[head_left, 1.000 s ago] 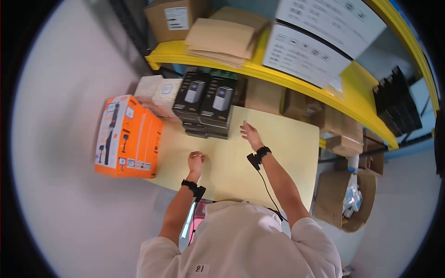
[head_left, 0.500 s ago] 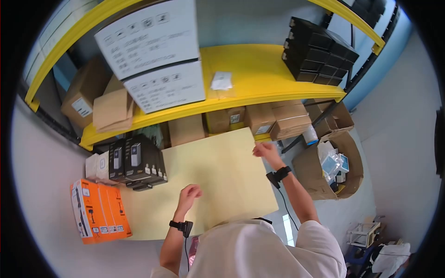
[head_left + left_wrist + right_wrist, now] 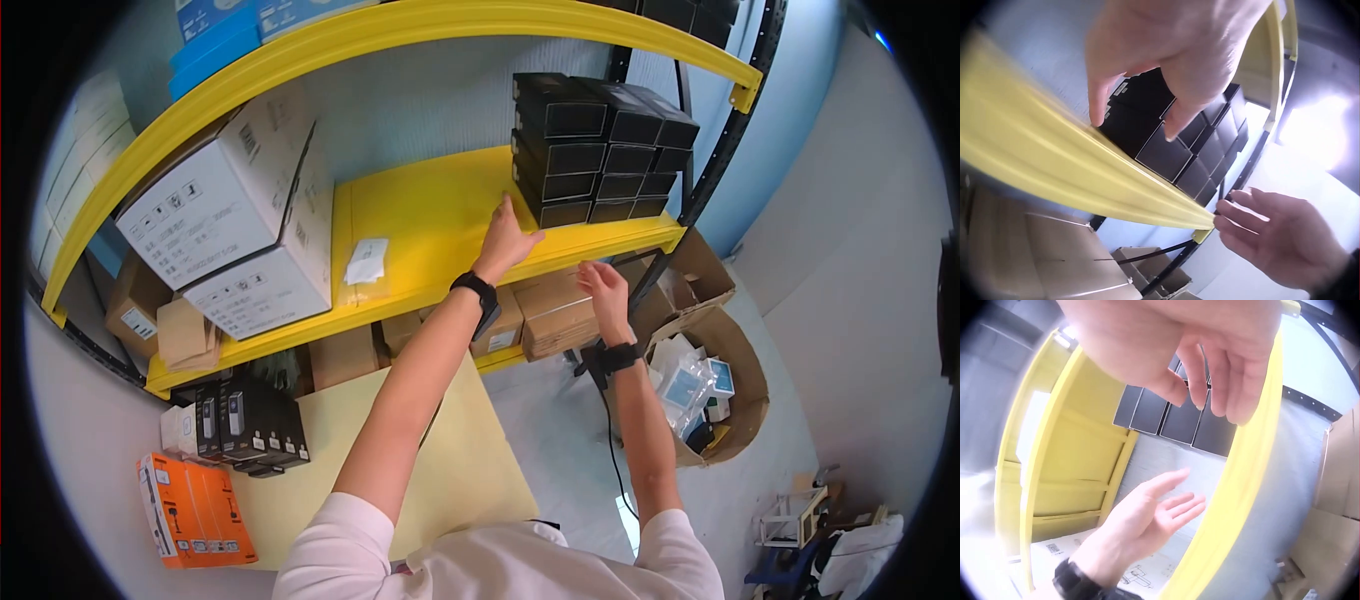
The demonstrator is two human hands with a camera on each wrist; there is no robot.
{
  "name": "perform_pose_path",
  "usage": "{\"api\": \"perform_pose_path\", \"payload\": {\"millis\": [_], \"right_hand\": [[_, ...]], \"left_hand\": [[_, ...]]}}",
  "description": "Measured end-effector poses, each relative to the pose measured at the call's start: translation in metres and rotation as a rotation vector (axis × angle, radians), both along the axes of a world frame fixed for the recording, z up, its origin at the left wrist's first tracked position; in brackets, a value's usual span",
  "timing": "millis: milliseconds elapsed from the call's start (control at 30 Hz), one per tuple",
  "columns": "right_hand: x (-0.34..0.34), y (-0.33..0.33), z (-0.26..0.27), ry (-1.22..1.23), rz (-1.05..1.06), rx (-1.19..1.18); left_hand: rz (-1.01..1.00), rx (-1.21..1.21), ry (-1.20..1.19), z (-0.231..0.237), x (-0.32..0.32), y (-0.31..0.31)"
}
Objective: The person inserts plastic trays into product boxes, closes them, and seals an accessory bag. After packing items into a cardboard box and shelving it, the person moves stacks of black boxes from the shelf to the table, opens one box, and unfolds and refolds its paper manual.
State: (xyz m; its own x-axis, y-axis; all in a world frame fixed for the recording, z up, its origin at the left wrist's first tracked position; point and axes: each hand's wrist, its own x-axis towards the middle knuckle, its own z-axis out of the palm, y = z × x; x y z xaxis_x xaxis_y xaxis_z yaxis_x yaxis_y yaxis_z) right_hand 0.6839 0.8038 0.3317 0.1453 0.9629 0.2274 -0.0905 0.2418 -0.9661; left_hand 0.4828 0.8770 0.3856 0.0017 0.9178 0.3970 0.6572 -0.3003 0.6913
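Several black boxes (image 3: 580, 150) are stacked on the yellow shelf (image 3: 420, 200). The left hand (image 3: 507, 243) is at the stack's lower left corner, fingers extended and thumb spread; in the left wrist view this hand (image 3: 1172, 56) is in front of the black boxes (image 3: 1166, 153), and contact cannot be told. Just outside the shelf's front edge, the right hand (image 3: 606, 296) hovers with relaxed fingers and holds nothing. The right wrist view shows this hand (image 3: 1191, 356) with fingers pointing down near the black boxes (image 3: 1179, 422).
White cartons (image 3: 235, 215) and a small white packet (image 3: 367, 260) share the shelf. Below are brown cartons (image 3: 555, 310), a pale yellow table (image 3: 460, 465) with black boxes (image 3: 250, 425) and an orange box (image 3: 195, 510), and an open carton (image 3: 755, 400) on the floor.
The view has swung right toward the shelf. The left hand has moved from over the table up to the black stack; the right hand has also moved from the table to beside the shelf edge.
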Motion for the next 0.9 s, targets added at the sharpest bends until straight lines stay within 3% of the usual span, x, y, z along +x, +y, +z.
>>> {"api": "perform_pose_path", "payload": {"millis": [100,300,400,533,633,733,800,900], "right_hand": [[0.014,0.017,0.001,-0.046,-0.006,0.015],[0.026,0.040,0.021,-0.262,-0.036,0.060],[0.025,0.047,0.028,-0.355,-0.041,0.077],[0.002,0.067,0.034,-0.378,-0.012,0.063],[-0.027,0.087,0.040,-0.337,-0.040,0.112],[-0.038,0.115,0.046,-0.479,-0.099,0.175],[-0.037,0.122,0.058,-0.477,0.081,0.121],[-0.033,0.135,0.049,-0.599,0.074,0.141]], "left_hand": [[-0.008,0.041,-0.007,0.008,0.023,0.028],[-0.262,-0.044,-0.112,0.031,0.010,0.043],[-0.012,0.027,0.053,0.014,-0.004,0.059],[-0.009,-0.061,0.057,0.019,-0.029,0.062],[-0.094,0.009,0.052,0.015,-0.039,0.074],[-0.214,-0.069,-0.041,0.015,-0.042,0.079],[-0.331,-0.045,-0.042,0.011,-0.038,0.086],[-0.364,-0.061,-0.109,0.018,-0.031,0.077]]}}
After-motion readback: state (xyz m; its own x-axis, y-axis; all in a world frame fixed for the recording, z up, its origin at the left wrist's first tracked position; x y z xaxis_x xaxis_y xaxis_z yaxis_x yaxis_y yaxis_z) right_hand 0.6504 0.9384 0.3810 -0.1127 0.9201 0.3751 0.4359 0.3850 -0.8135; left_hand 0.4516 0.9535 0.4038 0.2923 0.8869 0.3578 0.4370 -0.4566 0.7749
